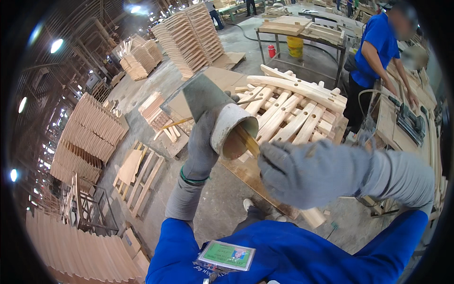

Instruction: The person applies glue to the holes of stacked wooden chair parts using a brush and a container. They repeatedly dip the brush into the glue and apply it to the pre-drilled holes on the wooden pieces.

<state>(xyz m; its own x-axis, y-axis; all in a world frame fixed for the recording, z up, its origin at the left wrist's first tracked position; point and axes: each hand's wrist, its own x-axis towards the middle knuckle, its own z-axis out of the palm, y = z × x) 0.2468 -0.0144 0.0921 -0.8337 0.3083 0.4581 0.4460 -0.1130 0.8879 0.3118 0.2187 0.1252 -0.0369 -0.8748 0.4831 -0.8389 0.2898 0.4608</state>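
Note:
My left hand, in a grey glove, is wrapped round a whitish cup with a stained inside, tilted so that its mouth faces me. A flat grey-green plate stands out just beyond the cup; whether my left hand grips it too is hidden. My right hand, gloved in grey as well and slightly blurred, pinches a flat yellowish wooden stick. The stick's far end reaches into the cup's mouth.
Pale drilled wooden pieces lie piled on a low board ahead. Tall stacks of curved wood rise at the back and left. A co-worker in blue works at a right-hand bench beside a dark power tool. A pallet lies left.

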